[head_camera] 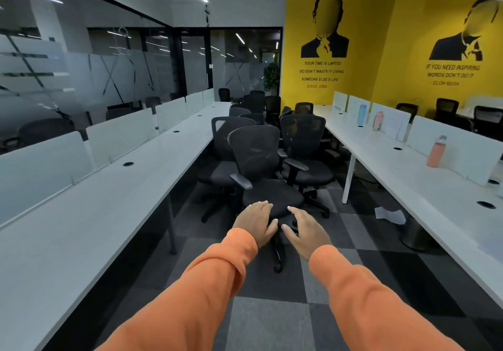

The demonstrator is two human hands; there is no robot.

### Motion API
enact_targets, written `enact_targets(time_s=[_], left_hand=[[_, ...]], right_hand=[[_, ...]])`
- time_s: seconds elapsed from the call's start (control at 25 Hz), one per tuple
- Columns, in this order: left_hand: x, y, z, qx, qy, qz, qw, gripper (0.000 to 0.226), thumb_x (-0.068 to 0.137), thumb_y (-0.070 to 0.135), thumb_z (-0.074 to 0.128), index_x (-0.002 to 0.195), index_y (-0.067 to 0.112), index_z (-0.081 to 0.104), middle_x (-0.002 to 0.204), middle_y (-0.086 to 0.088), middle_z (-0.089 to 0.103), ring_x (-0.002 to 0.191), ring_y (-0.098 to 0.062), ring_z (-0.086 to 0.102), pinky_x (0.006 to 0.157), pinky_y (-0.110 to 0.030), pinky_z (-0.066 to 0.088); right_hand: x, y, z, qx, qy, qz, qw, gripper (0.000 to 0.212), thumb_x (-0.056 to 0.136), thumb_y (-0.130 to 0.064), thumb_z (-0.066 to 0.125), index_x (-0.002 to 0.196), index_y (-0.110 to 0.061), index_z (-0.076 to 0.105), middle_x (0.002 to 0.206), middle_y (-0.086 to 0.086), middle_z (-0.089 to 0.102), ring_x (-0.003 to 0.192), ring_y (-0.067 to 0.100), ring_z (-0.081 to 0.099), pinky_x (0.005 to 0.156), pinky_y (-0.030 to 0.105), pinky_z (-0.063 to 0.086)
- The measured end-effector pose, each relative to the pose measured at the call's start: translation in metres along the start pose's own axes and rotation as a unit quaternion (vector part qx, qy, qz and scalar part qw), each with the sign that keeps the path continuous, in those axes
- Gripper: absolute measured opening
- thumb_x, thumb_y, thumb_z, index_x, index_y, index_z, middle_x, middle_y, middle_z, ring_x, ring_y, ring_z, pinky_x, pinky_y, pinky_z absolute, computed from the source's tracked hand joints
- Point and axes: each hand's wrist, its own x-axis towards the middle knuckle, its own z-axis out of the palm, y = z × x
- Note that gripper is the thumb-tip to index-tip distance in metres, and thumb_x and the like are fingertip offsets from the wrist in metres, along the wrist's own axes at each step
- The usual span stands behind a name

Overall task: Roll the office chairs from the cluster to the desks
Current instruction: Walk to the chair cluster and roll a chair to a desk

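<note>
the long white desk (109, 201) at the left stands on a thin leg near the aisle, and a chair swung wide could clip it. at centre the left hand (255, 221) and right hand (304, 228) are both open, fingers spread, at the front of the nearest chair (255, 154)'s seat; i can't tell if they touch. with no real grip the seat may swivel or slip away. behind it the cluster (302, 138) is packed tight, so armrests could snag. further right, the crumpled paper (389, 214) might jam a castor, and a bump to the right desk (408, 184) could tip the orange bottle (436, 151). desks look smooth and flat; chair backs are curved black mesh, seats padded fabric, the carpet (266, 323) grey checked tiles.
</note>
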Motion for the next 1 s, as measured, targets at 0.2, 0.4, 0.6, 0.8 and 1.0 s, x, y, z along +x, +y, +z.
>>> enact_targets(time_s=[0.2,0.4,0.6,0.8,1.0], left_hand=[[0.073,0.005,0.031,0.015,-0.012,-0.019,1.000,0.055,0.101,0.036,0.040,0.148,0.009,0.035,0.155,-0.008,0.036,0.144,-0.018,0.030,0.119,-0.029,0.020],[0.125,-0.010,0.057,0.020,-0.017,-0.034,0.999,0.056,0.101,0.034,0.042,0.150,0.010,0.033,0.156,-0.007,0.034,0.144,-0.018,0.030,0.118,-0.029,0.020],[0.176,-0.047,0.092,-0.001,-0.051,-0.072,0.996,0.052,0.098,0.031,0.044,0.144,0.008,0.041,0.149,-0.007,0.043,0.139,-0.021,0.038,0.115,-0.031,0.028],[0.253,-0.096,0.113,0.003,-0.051,-0.066,0.997,0.048,0.097,0.028,0.046,0.140,0.008,0.044,0.144,-0.008,0.049,0.132,-0.022,0.045,0.112,-0.033,0.034],[0.336,-0.158,0.121,-0.011,-0.044,-0.065,0.997,0.043,0.095,0.029,0.048,0.134,0.011,0.048,0.132,-0.005,0.056,0.121,-0.021,0.052,0.104,-0.033,0.041]], right_hand=[[0.072,0.046,0.007,0.003,-0.025,-0.021,0.999,0.055,0.097,-0.043,0.051,0.147,-0.022,0.038,0.149,-0.007,0.043,0.136,0.009,0.039,0.111,0.028,0.035],[0.125,0.073,0.027,0.004,-0.043,-0.029,0.999,0.054,0.097,-0.041,0.051,0.147,-0.023,0.038,0.149,-0.008,0.043,0.136,0.010,0.040,0.110,0.028,0.036],[0.187,0.094,0.065,0.016,-0.063,-0.042,0.997,0.047,0.099,-0.033,0.049,0.144,-0.024,0.042,0.146,-0.009,0.047,0.132,0.010,0.044,0.108,0.028,0.038],[0.274,0.104,0.099,0.000,-0.057,-0.067,0.996,0.043,0.099,-0.027,0.048,0.142,-0.024,0.045,0.141,-0.008,0.051,0.128,0.009,0.048,0.105,0.023,0.038],[0.371,0.105,0.122,0.014,-0.054,-0.074,0.996,0.043,0.098,-0.027,0.051,0.141,-0.027,0.047,0.139,-0.011,0.053,0.126,0.007,0.049,0.105,0.023,0.038]])
